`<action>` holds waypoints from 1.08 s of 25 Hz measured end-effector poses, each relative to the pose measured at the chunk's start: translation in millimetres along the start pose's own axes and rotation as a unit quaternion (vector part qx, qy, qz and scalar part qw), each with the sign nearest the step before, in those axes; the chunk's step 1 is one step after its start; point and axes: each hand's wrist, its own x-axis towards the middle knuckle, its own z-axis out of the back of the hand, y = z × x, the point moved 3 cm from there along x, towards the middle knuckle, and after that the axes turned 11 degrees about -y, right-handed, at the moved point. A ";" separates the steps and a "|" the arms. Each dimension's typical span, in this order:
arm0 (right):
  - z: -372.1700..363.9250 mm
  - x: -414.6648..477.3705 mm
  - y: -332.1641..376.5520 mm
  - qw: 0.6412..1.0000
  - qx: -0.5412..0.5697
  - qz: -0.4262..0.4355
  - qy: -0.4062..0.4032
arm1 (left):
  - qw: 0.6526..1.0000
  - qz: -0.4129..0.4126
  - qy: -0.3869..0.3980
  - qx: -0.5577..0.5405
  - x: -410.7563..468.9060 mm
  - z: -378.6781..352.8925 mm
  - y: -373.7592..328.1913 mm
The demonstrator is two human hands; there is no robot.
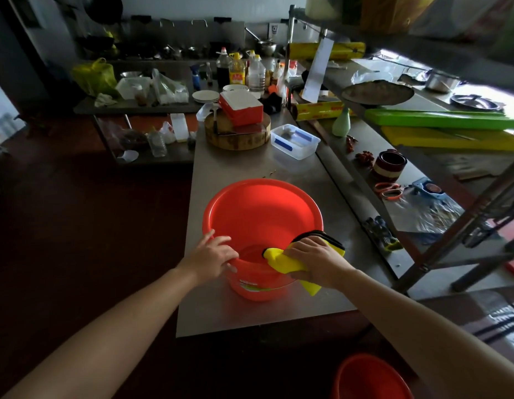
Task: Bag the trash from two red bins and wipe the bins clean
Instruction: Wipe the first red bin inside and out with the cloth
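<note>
Round red plastic bin [261, 214], steadied by left hand [211, 256] gripping its rim, wiped with yellow cloth [281, 262] clasped under right hand [316, 257].

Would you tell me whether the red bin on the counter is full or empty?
Empty: the red bin shows only bare red walls and floor; just the yellow cloth drapes over its rim.
</note>
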 end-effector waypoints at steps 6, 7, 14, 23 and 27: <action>-2.3 5.3 12.8 1.000 -0.020 -0.013 -0.016 | 0.993 -0.018 0.057 0.098 4.7 -3.6 0.3; -4.2 7.1 21.0 0.999 -0.025 -0.022 -0.020 | 0.994 -0.029 0.052 0.089 5.2 -9.2 -10.2; -5.1 4.3 33.5 0.999 -0.008 -0.025 -0.019 | 0.993 -0.073 -0.089 -0.040 0.2 -21.7 -33.9; -0.8 -1.3 7.8 0.999 -0.020 -0.049 -0.004 | 0.989 -0.072 0.040 0.119 10.3 1.2 12.1; -13.1 25.3 50.1 0.997 -0.034 -0.074 -0.009 | 0.993 -0.090 0.004 0.078 16.7 -16.5 -31.7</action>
